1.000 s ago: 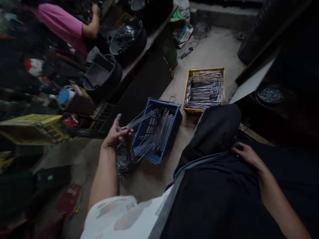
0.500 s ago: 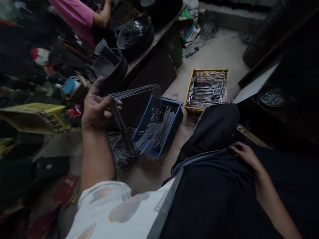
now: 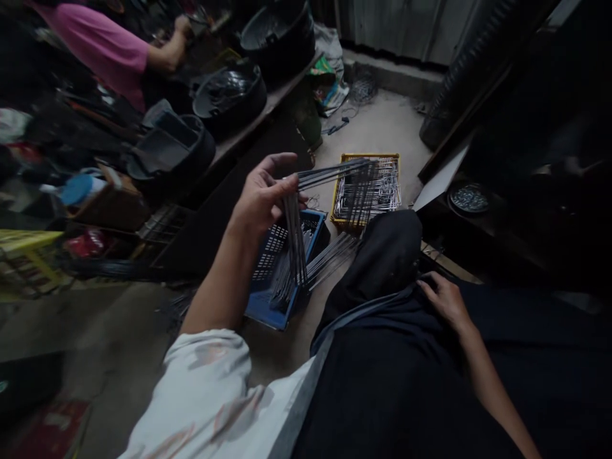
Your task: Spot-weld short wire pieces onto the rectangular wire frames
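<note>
My left hand (image 3: 262, 197) grips a bundle of thin metal wire frames (image 3: 329, 175) that fans out to the right, above a blue plastic crate (image 3: 261, 315). More wire frames (image 3: 282, 280) stand tilted in that crate, partly hidden behind the held bundle. Beyond it, a yellow plastic crate (image 3: 366, 155) holds neatly stacked wire frames (image 3: 370, 197). My right hand (image 3: 444, 299) rests on the dark cloth (image 3: 382, 382) over my lap, touching nothing else and holding nothing.
A co-worker in a pink top (image 3: 100, 44) works at the upper left beside black rubber tubs (image 3: 229, 95) on a ledge. Cluttered goods fill the left side. A round dish of metal bits (image 3: 468, 197) sits on the dark bench at right, above the concrete floor (image 3: 373, 124).
My left hand has moved right with the wire bundle, now crossing above the blue crate. The view has turned, shifting both crates in the picture. My right hand stays on my lap.
</note>
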Motion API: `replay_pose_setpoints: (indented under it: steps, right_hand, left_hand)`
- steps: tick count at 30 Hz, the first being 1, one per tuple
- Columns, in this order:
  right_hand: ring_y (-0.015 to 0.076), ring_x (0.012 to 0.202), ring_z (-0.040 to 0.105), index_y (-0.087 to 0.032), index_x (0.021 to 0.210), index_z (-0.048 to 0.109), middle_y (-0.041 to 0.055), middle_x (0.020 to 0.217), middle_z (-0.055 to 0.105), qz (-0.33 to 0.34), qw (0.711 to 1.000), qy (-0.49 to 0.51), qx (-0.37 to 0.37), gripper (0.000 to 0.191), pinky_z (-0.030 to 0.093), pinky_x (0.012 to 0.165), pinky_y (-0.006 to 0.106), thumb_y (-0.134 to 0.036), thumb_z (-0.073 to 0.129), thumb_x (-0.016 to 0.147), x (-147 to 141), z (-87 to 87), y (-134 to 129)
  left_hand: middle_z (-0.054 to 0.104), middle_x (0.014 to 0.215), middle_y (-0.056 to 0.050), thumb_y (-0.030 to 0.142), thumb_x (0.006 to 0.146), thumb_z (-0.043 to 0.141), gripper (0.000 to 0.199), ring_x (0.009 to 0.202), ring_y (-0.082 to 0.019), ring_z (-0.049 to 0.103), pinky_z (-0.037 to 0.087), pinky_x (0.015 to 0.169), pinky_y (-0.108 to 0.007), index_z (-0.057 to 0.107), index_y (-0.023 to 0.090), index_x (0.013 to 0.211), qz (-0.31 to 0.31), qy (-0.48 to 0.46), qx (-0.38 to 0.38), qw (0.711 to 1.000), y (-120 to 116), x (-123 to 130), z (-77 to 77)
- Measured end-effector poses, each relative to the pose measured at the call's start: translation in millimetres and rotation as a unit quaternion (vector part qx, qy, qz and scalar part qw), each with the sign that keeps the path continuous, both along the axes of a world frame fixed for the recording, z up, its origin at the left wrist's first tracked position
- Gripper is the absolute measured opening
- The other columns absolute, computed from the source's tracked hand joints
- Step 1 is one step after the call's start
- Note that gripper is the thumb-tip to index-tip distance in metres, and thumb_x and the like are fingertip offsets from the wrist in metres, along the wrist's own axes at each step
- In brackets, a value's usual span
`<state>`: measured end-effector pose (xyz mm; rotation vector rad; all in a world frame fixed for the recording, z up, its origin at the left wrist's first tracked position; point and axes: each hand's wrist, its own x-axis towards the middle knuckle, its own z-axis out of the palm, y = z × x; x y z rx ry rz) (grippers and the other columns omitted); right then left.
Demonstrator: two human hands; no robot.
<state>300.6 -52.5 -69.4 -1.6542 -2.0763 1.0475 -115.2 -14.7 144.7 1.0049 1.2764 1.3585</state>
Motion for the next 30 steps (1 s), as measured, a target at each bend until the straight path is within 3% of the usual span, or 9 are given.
replay_pose_setpoints:
  steps: [3,8,12,15,18,21,26,30]
  right_hand:
    - [0.0300,0.083,0.066,-0.025,0.094,0.066,0.0105,0.093,0.071,0.001,1.000,0.017,0.022,0.029,0.050,0.076,0.043,-0.049,0.052,0.089,-6,9.5,3]
    - [0.0295,0.095,0.066,-0.027,0.106,0.065,0.0068,0.102,0.070,-0.021,0.985,0.161,0.064,0.031,0.051,0.087,0.042,-0.049,0.064,0.085,-57,54.4,18]
    - [0.0266,0.111,0.061,-0.025,0.128,0.056,0.0052,0.122,0.065,0.087,0.948,0.304,-0.016,0.061,0.048,0.097,0.040,-0.046,0.077,0.075,-116,75.7,23]
    - [0.0243,0.113,0.059,-0.022,0.124,0.060,0.0041,0.118,0.066,0.162,0.907,0.379,-0.086,0.056,0.046,0.099,0.036,-0.047,0.076,0.076,-131,68.6,16]
    - [0.0229,0.105,0.063,-0.022,0.119,0.063,0.0036,0.110,0.069,0.164,0.910,0.352,-0.145,0.048,0.048,0.094,0.035,-0.044,0.075,0.078,-111,50.9,8]
    - [0.0226,0.102,0.064,-0.020,0.113,0.066,0.0052,0.108,0.070,0.102,0.916,0.340,-0.190,0.038,0.049,0.091,0.034,-0.043,0.070,0.083,-76,33.7,4]
    - [0.0226,0.101,0.065,-0.020,0.107,0.067,0.0056,0.106,0.071,0.002,0.935,0.318,-0.157,0.033,0.049,0.089,0.033,-0.043,0.068,0.084,-29,19.1,-4]
    - [0.0212,0.096,0.066,-0.021,0.104,0.068,0.0036,0.101,0.072,-0.023,0.955,0.268,-0.122,0.026,0.048,0.086,0.032,-0.039,0.066,0.085,-10,13.5,-16]
  left_hand:
    - [0.063,0.063,0.004,0.025,0.074,0.074,0.060,0.061,-0.021,0.071,0.060,0.056,-0.030,0.045,0.017,0.125,-0.057,-0.022,-0.018,0.998,18,28,-1.8]
    - [0.061,0.086,-0.001,0.023,0.078,0.068,0.049,0.067,-0.023,0.071,0.060,0.064,-0.041,0.044,0.016,0.120,-0.168,-0.101,-0.050,0.979,57,92,6.7]
    - [0.059,0.084,0.000,0.024,0.083,0.064,0.029,0.068,-0.020,0.069,0.058,0.071,-0.044,0.048,0.018,0.107,-0.252,-0.140,-0.073,0.955,89,156,16.4]
    - [0.056,0.076,0.002,0.025,0.088,0.060,0.013,0.065,-0.017,0.064,0.057,0.069,-0.042,0.050,0.020,0.094,-0.298,-0.127,-0.086,0.942,101,188,14.8]
    - [0.058,0.078,0.000,0.031,0.093,0.055,0.014,0.066,-0.015,0.062,0.056,0.068,-0.038,0.052,0.019,0.099,-0.331,-0.100,-0.110,0.932,104,197,0.1]
    - [0.060,0.088,-0.002,0.038,0.094,0.054,0.026,0.069,-0.016,0.062,0.056,0.062,-0.034,0.051,0.018,0.112,-0.356,-0.048,-0.139,0.923,107,194,-25.2]
    - [0.059,0.085,-0.001,0.038,0.090,0.058,0.034,0.062,-0.013,0.056,0.050,0.056,-0.028,0.053,0.017,0.117,-0.406,0.098,-0.147,0.897,105,189,-67.1]
    - [0.063,0.082,0.000,0.026,0.073,0.072,0.059,0.067,-0.016,0.058,0.047,0.060,-0.027,0.052,0.017,0.128,-0.476,0.229,-0.126,0.840,90,179,-86.9]
